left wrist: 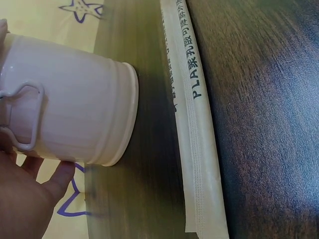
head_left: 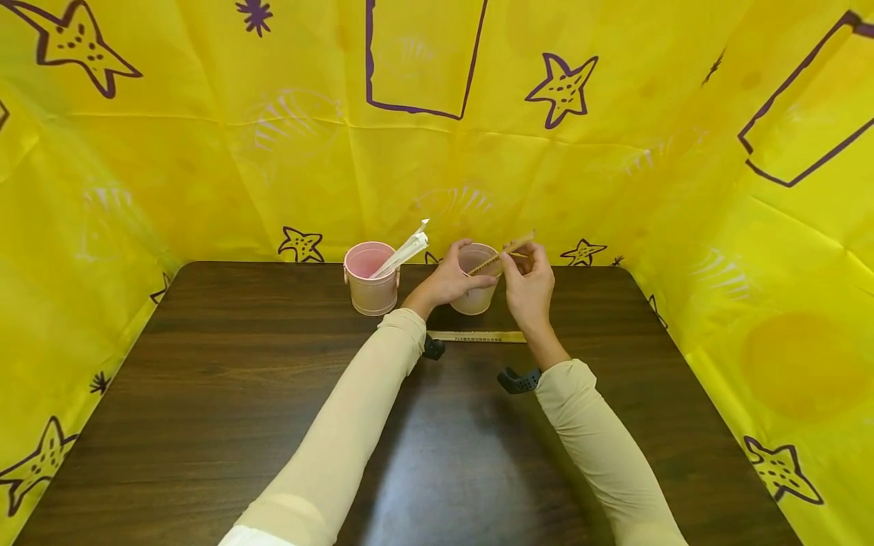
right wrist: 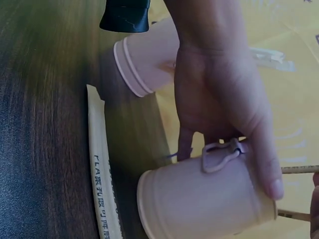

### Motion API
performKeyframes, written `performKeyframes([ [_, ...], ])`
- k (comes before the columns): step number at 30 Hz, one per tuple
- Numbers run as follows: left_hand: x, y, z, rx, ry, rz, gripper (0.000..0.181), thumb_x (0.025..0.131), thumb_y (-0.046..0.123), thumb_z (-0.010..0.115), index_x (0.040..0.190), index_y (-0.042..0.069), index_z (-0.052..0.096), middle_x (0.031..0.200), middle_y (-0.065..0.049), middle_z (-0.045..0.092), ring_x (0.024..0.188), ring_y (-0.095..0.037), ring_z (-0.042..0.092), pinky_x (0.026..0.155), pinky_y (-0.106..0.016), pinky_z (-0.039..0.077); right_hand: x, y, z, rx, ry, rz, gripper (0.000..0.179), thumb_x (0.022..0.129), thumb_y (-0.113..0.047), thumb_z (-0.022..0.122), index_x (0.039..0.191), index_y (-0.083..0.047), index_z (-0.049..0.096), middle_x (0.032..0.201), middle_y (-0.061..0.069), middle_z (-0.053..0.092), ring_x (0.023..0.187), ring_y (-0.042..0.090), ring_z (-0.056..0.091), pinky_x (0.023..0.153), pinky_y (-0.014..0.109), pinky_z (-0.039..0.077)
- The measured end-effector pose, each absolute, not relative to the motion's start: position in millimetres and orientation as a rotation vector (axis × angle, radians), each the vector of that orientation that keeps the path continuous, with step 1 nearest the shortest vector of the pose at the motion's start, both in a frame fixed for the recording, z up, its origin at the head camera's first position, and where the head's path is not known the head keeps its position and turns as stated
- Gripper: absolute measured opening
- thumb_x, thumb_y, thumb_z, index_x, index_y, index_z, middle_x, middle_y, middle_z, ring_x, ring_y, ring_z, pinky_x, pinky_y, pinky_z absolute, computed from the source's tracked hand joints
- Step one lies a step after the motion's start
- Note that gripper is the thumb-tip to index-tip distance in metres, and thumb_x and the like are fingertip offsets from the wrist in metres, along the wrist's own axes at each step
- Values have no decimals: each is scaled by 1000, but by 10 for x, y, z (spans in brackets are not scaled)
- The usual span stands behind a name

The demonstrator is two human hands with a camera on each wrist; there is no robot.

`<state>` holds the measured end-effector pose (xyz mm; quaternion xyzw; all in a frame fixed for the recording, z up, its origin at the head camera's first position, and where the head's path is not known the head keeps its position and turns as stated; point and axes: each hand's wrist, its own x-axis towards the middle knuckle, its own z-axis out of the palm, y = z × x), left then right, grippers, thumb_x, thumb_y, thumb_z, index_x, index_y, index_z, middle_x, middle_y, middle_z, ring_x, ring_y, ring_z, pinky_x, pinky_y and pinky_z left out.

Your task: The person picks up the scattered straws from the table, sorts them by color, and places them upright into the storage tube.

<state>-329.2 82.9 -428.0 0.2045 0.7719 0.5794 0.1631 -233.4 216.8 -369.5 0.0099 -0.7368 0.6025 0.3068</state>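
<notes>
My left hand (head_left: 447, 280) grips the right-hand small pinkish bucket (head_left: 473, 305) around its side, thumb toward me. Its wire handle bracket shows in both wrist views. At the bucket's mouth my right hand (head_left: 531, 294) pinches slim brown paper-wrapped straws (head_left: 520, 242), which slant down into it. Two of these wrapped straws show at the rim in the right wrist view, beside the edge of my right hand (right wrist: 315, 206). Their lower ends are hidden inside. In front of the bucket a paper-wrapped straw (left wrist: 197, 144) with printed lettering lies crosswise on the table.
To the left stands a second pink bucket (head_left: 372, 297) with white-wrapped straws (head_left: 404, 253) leaning out of it. The dark wooden table (head_left: 239, 394) meets a yellow patterned cloth (head_left: 423, 159) at its back and sides. Both wrists wear dark camera mounts (head_left: 519, 381).
</notes>
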Motion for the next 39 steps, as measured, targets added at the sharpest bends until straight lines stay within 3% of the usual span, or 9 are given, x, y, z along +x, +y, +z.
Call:
performKeyframes([
  [10, -3322, 802, -4334, 563, 2233, 1661, 104, 84, 43, 82, 160, 22, 15, 154, -23, 38, 124, -35, 58, 110, -50, 46, -2260, 2231, -3709, 36, -1920, 1662, 40, 93, 1, 70, 128, 14, 55, 123, 33, 62, 85, 10, 60, 76, 14, 50],
  [13, -3331, 794, -4360, 558, 2243, 1656, 104, 84, 43, 83, 160, 22, 15, 154, -22, 37, 128, -36, 55, 111, -50, 46, -2204, 2276, -3698, 10, -1878, 1682, 42, 93, 2, 70, 129, 15, 54, 123, 31, 60, 88, 13, 60, 75, 13, 50],
  [20, -3334, 778, -4366, 554, 2259, 1656, 104, 84, 42, 83, 160, 21, 16, 157, -21, 33, 139, -35, 44, 112, -52, 44, -2062, 2375, -3755, -105, -1903, 1686, 37, 95, 1, 64, 128, 13, 54, 114, 9, 55, 87, 9, 54, 74, 14, 47],
  [27, -3322, 794, -4337, 560, 2262, 1644, 105, 83, 42, 84, 160, 20, 16, 157, -21, 33, 139, -34, 45, 113, -51, 44, -1890, 2359, -3974, -45, -2080, 1509, 23, 95, 5, 61, 116, 15, 61, 108, 30, 63, 82, 9, 53, 73, 13, 43],
  [35, -3312, 836, -4327, 580, 2203, 1665, 104, 85, 39, 83, 160, 22, 13, 151, -23, 38, 110, -31, 64, 86, -38, 58, -1919, 2384, -4500, 120, -2391, 1335, 15, 94, -1, 68, 107, -1, 73, 103, 15, 70, 81, 20, 62, 71, 20, 50],
  [39, -3304, 835, -4316, 586, 2197, 1662, 103, 85, 38, 82, 160, 23, 13, 150, -23, 38, 106, -30, 65, 84, -38, 58, -1948, 2375, -4587, 226, -2617, 1261, 16, 94, -5, 70, 110, -4, 75, 103, 11, 73, 80, 18, 64, 70, 23, 52],
])
